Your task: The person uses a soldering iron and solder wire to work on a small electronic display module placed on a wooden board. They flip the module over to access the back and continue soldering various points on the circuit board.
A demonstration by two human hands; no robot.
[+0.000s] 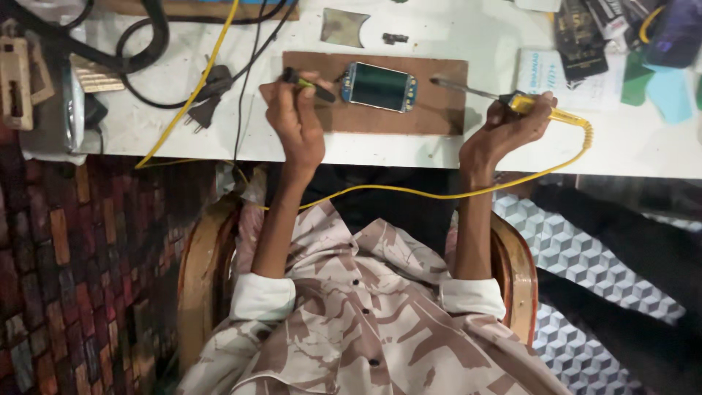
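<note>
Head view: my left fingers (303, 91) grip a tool (308, 81), phone (379, 86) at 3 o'clock; right fingers (523, 110) grasp the soldering iron (504, 97), farther off.

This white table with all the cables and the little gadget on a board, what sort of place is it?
Probably a small electronics repair bench. A phone-like device lies on a brown board, the right hand holds a yellow-handled soldering iron, and the left hand holds a small tool.
</note>
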